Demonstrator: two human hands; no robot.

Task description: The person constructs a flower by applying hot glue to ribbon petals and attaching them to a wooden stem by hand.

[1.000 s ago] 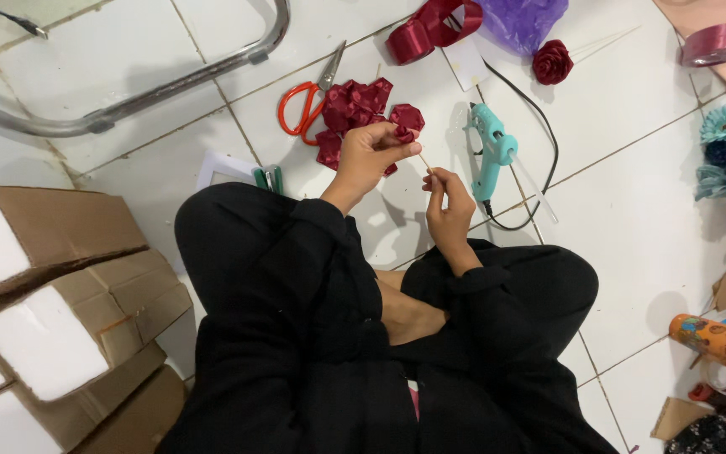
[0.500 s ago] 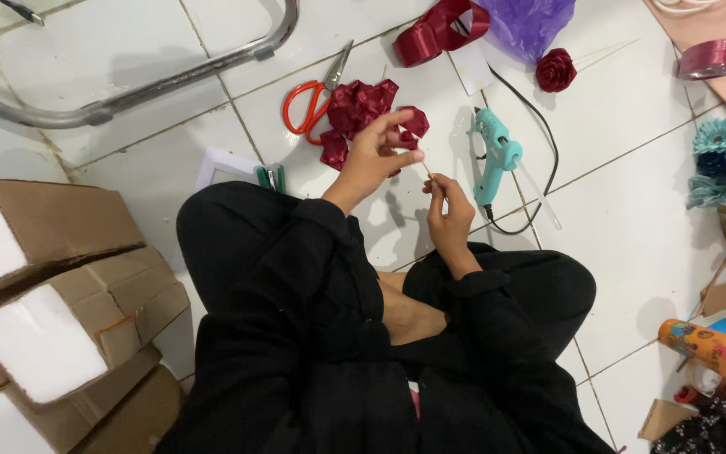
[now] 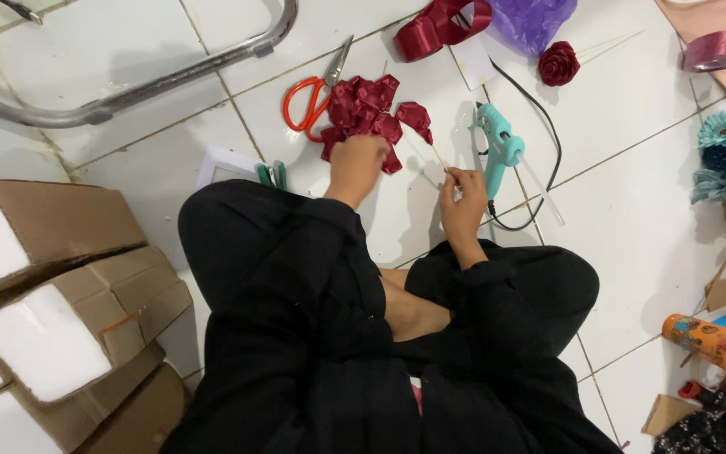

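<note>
Right hand [image 3: 462, 200], its grip pinching a thin stick [image 3: 432, 151] tipped with a dark-red ribbon petal [image 3: 414, 116]; left hand [image 3: 358, 161] closed on the petal pile [image 3: 361, 112] on the floor [image 3: 632, 210], beside the glue gun [image 3: 497, 147].

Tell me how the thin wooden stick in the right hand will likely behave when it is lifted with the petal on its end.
The stick looks very thin, so it probably weighs little and may snap if bent. The right hand pinches only its lower end, so the red petal at its tip may make it wobble.
</note>
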